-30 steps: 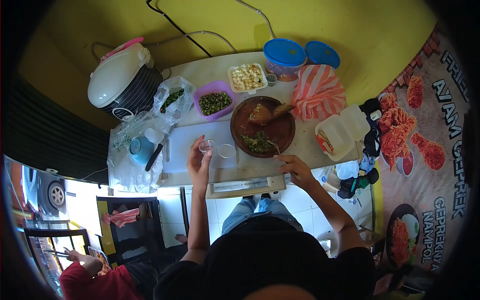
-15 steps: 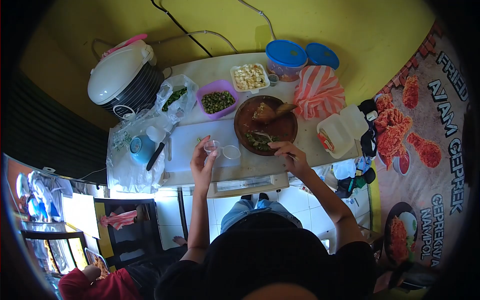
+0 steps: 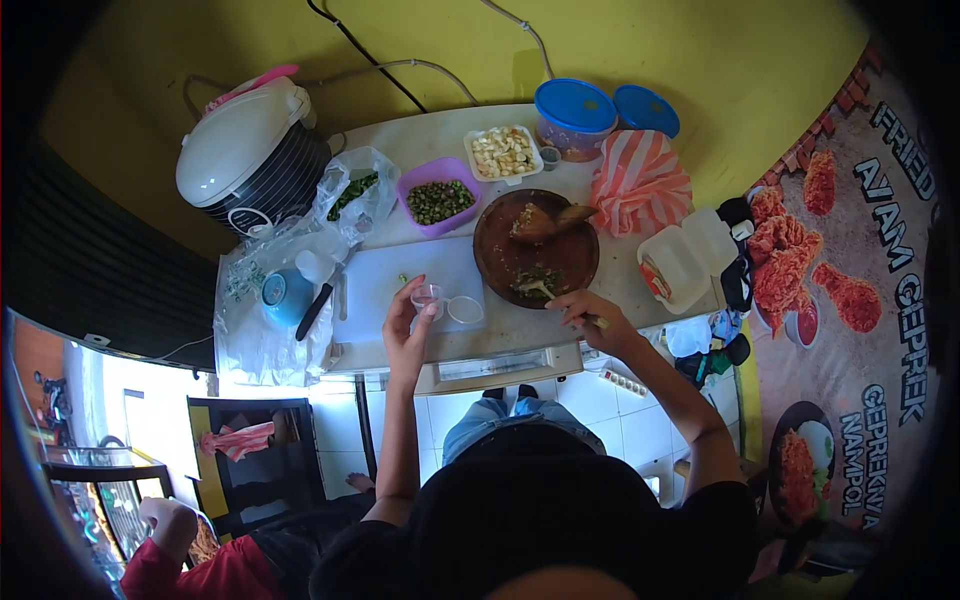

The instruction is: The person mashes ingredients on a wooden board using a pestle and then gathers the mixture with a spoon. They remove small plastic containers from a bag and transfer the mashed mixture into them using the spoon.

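My left hand [image 3: 405, 330] pinches a small clear plastic sauce cup [image 3: 428, 295] over the front of the white cutting board [image 3: 375, 290]. The cup's round lid [image 3: 464, 310] hangs open to its right. In my right hand [image 3: 603, 322] is a spoon [image 3: 537, 288], its bowl end down in the brown mortar [image 3: 483, 255]. Around the spoon lies a green-flecked mash [image 3: 542, 276]. A pestle [image 3: 550, 222] rests in the mortar's far side, its handle over the right rim. I cannot make out what, if anything, the cup contains.
Behind the board stand a purple tub [image 3: 412, 184] of chopped greens and a white tray [image 3: 475, 143] of garlic-like pieces. A knife [image 3: 314, 312] and a blue cup [image 3: 287, 297] are at left. An open foam box [image 3: 690, 280] sits right. A red-sleeved person [image 3: 210, 570] is lower left.
The spoon has shifted within the mash, and its bowl now shows more clearly. My right hand moved slightly right and down. The left hand stays on the cup. The other person's arm rose.
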A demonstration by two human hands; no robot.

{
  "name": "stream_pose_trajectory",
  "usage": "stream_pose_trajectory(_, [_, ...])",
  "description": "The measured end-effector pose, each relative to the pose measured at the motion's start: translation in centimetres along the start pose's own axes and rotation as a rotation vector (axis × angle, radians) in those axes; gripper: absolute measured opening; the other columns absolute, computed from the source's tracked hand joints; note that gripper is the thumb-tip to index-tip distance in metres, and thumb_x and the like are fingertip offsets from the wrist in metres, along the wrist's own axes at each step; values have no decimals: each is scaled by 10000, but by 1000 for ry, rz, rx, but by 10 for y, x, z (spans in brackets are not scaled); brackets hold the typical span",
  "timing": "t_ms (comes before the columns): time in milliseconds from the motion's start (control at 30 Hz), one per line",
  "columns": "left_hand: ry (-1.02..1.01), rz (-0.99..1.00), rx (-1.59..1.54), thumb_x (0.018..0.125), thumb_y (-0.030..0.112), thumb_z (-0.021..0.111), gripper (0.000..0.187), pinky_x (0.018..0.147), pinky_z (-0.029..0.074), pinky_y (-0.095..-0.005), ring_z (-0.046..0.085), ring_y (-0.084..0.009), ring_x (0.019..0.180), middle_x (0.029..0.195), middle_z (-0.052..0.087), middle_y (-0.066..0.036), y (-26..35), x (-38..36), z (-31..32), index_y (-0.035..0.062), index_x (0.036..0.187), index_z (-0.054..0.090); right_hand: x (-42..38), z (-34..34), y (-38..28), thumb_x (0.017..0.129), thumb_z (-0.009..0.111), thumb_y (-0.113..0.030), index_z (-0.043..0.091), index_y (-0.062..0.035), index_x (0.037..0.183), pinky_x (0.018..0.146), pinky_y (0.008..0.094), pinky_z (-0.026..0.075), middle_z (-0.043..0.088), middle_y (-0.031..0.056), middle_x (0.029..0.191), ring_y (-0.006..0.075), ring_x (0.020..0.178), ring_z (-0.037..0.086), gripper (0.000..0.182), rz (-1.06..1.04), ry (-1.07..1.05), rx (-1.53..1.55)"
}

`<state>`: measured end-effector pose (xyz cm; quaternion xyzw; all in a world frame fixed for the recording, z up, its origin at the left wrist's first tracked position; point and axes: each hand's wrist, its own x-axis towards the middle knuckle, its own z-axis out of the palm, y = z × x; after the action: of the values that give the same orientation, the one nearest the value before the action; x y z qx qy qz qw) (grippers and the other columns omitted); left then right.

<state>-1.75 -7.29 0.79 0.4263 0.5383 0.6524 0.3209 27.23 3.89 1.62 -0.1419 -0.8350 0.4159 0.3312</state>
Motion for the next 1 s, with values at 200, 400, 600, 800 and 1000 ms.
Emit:
stream_pose_trajectory(200, [-35,-2,4,887,111,642,411,934,417,-285,567,-139,1023,1083,615,-56,0,1,6,30,1274,529,39,9,17,956,435,3,526,-26,924,957,340,449,608,165,1162,262,1085,601,100,27,179,110])
stream_pose_trajectory(400, [-53,-23,9,916,83,582,383,942,405,-288,541,-138,1044,1101,594,-53,3,-1,10,15,1287,510,11,12,11,954,430,1,511,-14,932,956,340,452,603,167,1162,247,1076,601,85,119,13,76])
stream_pose_trajectory(600, [-27,-44,-11,884,112,638,411,911,432,-282,578,-137,1001,1097,615,-62,-1,-5,9,44,1276,537,-2,0,3,998,365,-109,503,0,947,931,367,477,592,203,1154,258,1033,622,183,-2,321,163])
stream_pose_trajectory(800, [-10,-30,-6,882,123,639,416,901,435,-277,581,-132,985,1093,620,-61,0,-10,9,46,1278,537,47,-4,16,1041,291,-269,465,52,1098,927,370,489,597,232,1113,270,993,637,370,9,807,266])
stream_pose_trajectory(1000, [-17,-29,42,880,125,643,411,900,431,-271,579,-128,988,1083,618,-54,-2,-13,5,46,1271,544,72,-14,37,1039,310,-290,470,61,1096,911,361,502,607,223,1085,268,979,640,390,5,912,390])
